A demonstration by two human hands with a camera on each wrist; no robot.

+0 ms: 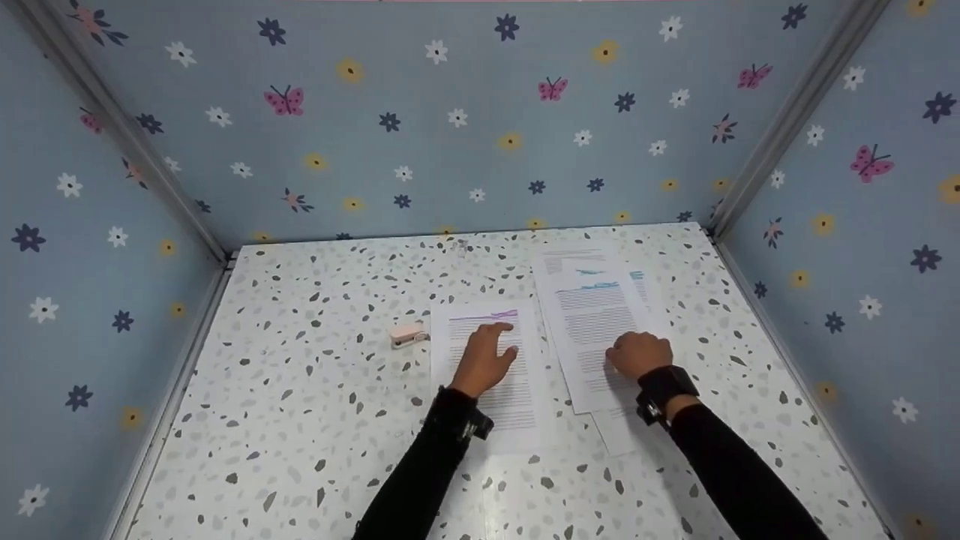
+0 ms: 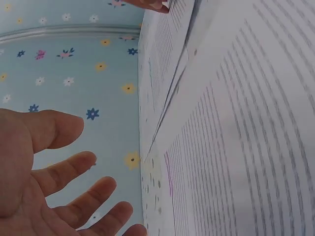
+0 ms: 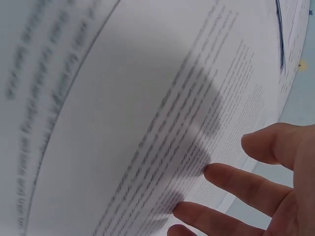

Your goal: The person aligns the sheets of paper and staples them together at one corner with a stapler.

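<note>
A printed sheet with a purple-highlighted line (image 1: 529, 405) lies on the speckled table, and my left hand (image 1: 484, 362) is over it. In the left wrist view the left hand's fingers (image 2: 86, 199) are spread and relaxed, with nothing between them. To the right is a stack of printed sheets with blue highlighting (image 1: 592, 315), fanned out over one another. My right hand (image 1: 640, 355) is at the top sheet of that stack. In the right wrist view its fingertips (image 3: 211, 170) touch the printed text, thumb apart, holding nothing.
A small pink stapler (image 1: 407, 334) lies just left of the purple-marked sheet. The speckled table (image 1: 300, 420) is bounded by blue flowered panels (image 1: 450, 112) at the back and both sides, with grey metal posts (image 1: 802, 112) at the corners.
</note>
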